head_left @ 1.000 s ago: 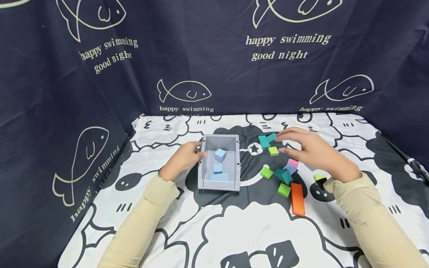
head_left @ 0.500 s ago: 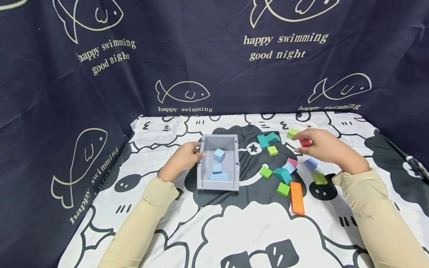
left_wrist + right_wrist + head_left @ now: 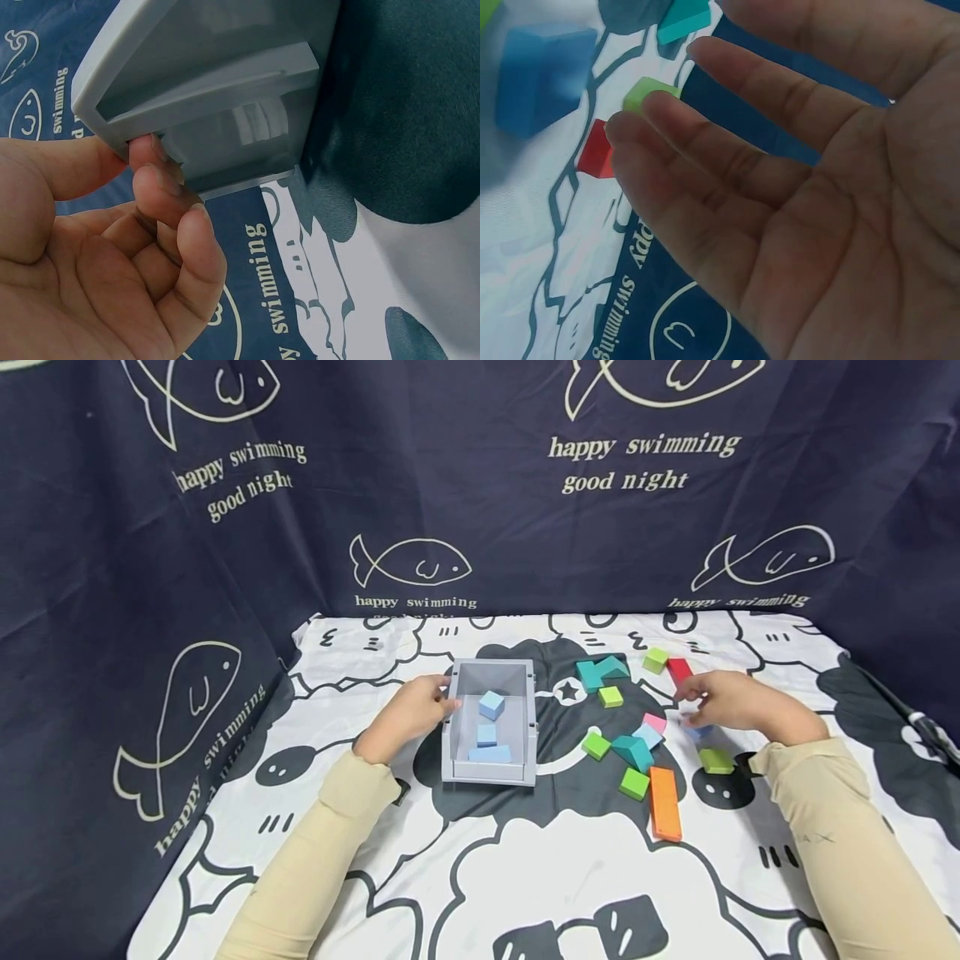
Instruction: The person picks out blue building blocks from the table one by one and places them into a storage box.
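Note:
My left hand (image 3: 405,718) pinches the left rim of a grey plastic box (image 3: 491,772), thumb on one side and fingers under the edge in the left wrist view. Inside the box lie a light blue cube (image 3: 491,703), a smaller blue block (image 3: 487,735) and a long blue block (image 3: 491,754). My right hand (image 3: 731,700) hovers with extended fingers over a blue block (image 3: 701,731), which it partly hides in the head view. The right wrist view has that blue block (image 3: 547,79) apart from the fingers. Just beyond the fingertips lies a red block (image 3: 678,670).
Several blocks lie right of the box: teal ones (image 3: 588,676), lime cubes (image 3: 611,697), a pink block (image 3: 654,723) and an orange bar (image 3: 665,806). A yellow-green block (image 3: 717,761) sits nearer me. A dark curtain (image 3: 525,527) hangs behind the patterned cloth (image 3: 570,877).
My right hand has moved right, from beside the teal blocks past the red block to the blue block, and nearer me. The left hand stays on the box.

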Available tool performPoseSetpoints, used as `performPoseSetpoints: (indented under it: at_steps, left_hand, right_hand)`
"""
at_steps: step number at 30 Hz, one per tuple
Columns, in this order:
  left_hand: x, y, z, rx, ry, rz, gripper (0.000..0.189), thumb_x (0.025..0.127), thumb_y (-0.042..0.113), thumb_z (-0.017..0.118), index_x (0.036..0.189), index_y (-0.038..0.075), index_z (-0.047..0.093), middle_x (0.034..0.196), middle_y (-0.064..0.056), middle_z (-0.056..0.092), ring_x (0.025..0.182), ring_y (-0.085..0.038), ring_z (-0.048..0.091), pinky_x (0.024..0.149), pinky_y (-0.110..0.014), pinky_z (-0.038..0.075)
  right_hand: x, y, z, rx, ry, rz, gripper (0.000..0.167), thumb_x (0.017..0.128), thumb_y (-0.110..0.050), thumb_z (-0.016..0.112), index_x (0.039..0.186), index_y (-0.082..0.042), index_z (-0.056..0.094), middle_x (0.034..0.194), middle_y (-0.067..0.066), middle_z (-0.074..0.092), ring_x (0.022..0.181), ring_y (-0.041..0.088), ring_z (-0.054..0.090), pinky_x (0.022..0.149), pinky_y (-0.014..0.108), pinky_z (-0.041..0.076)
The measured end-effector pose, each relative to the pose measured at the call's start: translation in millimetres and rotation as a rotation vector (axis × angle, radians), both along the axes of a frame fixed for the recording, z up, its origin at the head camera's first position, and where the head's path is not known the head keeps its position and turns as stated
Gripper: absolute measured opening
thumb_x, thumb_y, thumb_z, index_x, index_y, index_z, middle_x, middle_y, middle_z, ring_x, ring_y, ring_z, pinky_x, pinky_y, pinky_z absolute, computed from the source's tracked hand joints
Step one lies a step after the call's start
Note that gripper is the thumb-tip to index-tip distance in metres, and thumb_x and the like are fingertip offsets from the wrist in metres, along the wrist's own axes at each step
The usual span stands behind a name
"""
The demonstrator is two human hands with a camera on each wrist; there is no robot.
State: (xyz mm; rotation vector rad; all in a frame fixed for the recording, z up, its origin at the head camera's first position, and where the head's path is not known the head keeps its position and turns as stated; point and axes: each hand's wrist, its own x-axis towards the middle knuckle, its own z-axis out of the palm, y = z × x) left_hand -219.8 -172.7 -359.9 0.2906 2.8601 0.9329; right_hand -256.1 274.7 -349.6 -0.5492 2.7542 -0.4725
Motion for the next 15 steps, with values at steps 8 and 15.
performPoseSetpoints:
  at_steps: [8,15]
  left_hand:
    - [-0.6,0.3,0.5,-0.002,0.000,0.000,0.052,0.099,0.023,0.062,0.143,-0.004,0.050,0.072,-0.003,0.059,0.063,-0.015,0.051,0.062,-0.030,0.043]
    - [0.2,-0.4,0.3,-0.002,-0.008,-0.003,0.053,0.100,0.024,0.062,0.143,-0.004,0.049,0.074,-0.004,0.061,0.064,-0.016,0.052,0.063,-0.031,0.044]
  right_hand:
    - [-4.6,1.7,-10.2,0.018,-0.022,0.008,0.029,0.075,-0.009,0.081,0.099,0.001,0.068,0.095,0.014,0.064,0.083,0.026,0.057,0.071,0.038,0.046]
    - [-6.3,3.1,-17.9,0.033,-0.056,-0.024,0.024,0.074,-0.008,0.082,0.092,-0.002,0.067,0.083,0.006,0.056,0.075,0.022,0.051,0.066,0.034,0.038]
